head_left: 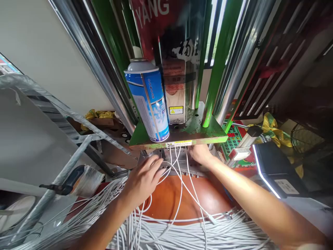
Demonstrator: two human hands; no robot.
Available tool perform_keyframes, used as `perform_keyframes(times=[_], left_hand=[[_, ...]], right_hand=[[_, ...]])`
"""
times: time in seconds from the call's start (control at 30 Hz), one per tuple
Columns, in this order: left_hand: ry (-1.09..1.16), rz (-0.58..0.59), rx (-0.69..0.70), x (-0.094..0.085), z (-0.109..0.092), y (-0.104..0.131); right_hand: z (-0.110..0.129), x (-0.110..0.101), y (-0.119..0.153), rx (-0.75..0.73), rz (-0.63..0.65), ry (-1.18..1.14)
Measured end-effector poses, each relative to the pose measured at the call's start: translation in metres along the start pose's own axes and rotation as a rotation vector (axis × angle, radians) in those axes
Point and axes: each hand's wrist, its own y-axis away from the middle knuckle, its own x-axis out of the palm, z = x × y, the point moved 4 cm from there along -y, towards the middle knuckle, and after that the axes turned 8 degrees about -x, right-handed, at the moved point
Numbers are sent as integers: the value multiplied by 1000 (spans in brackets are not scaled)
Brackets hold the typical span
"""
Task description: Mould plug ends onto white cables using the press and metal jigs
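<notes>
My left hand [144, 175] rests at the front left of a metal mould plate [179, 166] low in the machine. Its fingers reach forward over the metal, slightly apart, beside a loop of white cable [179, 177]. I see nothing held in it. My right hand [200, 154] reaches in beneath the green platform [208, 135], at the right of the mould. The platform's edge hides its fingers, so any grip there is out of sight. Several white cables run out of the mould between my hands.
A blue spray can [151, 104] stands on the green platform. Steel columns [231, 69] rise on both sides. White cables lie heaped on the red-brown tabletop [166, 198]. Right, a green control panel [232, 140] and a black box [281, 173]; left, a metal frame [62, 166] with a tape dispenser [80, 180].
</notes>
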Motion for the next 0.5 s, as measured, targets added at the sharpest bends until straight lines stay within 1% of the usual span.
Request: perform_keyframes(times=[0.07, 0.1, 0.13, 0.17, 0.2, 0.27, 0.33, 0.43, 0.5], left_hand=[[3, -25, -28, -2, 22, 45], [5, -37, -54, 0, 31, 64], [11, -31, -76, 4, 37, 78], [8, -26, -102, 8, 41, 87], [1, -14, -125, 14, 42, 91], [-27, 26, -151, 25, 37, 85], [-61, 70, -146, 35, 28, 70], [-97, 95, -131, 45, 18, 48], [-101, 94, -125, 51, 16, 38]], right_hand=[[13, -1, 25, 19, -28, 11], [20, 0, 34, 31, -21, 16], [27, 3, 41, 43, 2, 24], [33, 7, 46, 56, 35, 33], [37, 11, 47, 72, 69, 45], [43, 19, 44, 98, 110, 72], [43, 23, 39, 108, 107, 93], [40, 22, 35, 109, 99, 116], [38, 19, 35, 97, 93, 130]])
